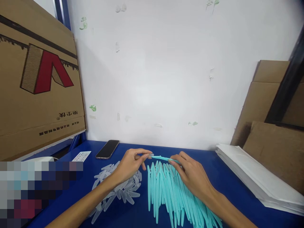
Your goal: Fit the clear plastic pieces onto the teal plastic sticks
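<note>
Above the piles, my right hand is closed on the handle of a slim teal eyebrow razor, held nearly level with its tip pointing left. At that tip, the thumb and fingers of my left hand pinch a small translucent plastic cap. The cap meets the razor's end; how far it covers it I cannot tell. Below my left hand and forearm lies a loose heap of translucent caps. Under my right hand, many teal razors lie side by side, partly hidden by my arm.
A smartphone and a printed card lie at the back left of the blue table. A large cardboard box stands at left. White flat packaging and cardboard sheets are at right. A white wall rises behind.
</note>
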A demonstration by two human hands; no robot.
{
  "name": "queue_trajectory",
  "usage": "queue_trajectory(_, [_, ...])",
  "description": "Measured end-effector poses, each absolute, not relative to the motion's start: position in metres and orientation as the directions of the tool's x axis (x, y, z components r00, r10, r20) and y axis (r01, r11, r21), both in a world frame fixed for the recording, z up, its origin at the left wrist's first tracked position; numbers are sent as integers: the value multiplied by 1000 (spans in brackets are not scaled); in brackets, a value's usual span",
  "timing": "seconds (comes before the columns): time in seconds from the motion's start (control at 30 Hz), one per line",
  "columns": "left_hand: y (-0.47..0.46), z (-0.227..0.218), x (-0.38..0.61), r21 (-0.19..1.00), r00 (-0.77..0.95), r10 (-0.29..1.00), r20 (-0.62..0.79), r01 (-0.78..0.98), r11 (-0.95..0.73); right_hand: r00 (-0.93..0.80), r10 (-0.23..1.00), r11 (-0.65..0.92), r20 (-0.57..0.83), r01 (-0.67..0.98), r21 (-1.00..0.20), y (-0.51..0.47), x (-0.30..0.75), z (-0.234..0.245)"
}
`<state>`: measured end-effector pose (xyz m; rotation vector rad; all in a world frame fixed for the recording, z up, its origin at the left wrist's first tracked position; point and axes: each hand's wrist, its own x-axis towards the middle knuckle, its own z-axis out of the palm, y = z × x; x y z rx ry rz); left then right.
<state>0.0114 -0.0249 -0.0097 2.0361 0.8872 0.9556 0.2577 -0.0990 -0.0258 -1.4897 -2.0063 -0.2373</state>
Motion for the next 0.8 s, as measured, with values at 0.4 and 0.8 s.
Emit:
queue_trajectory(0.4, [-26,-11,13,841,506,803,315,243,-482,-148,815,382,560,865,-327,-100,258,-22])
queue_trajectory(0.8, [-35,-10,17,896,552,793,257,171,-409,-217,809,439,546,841,-317,-103,255,-24])
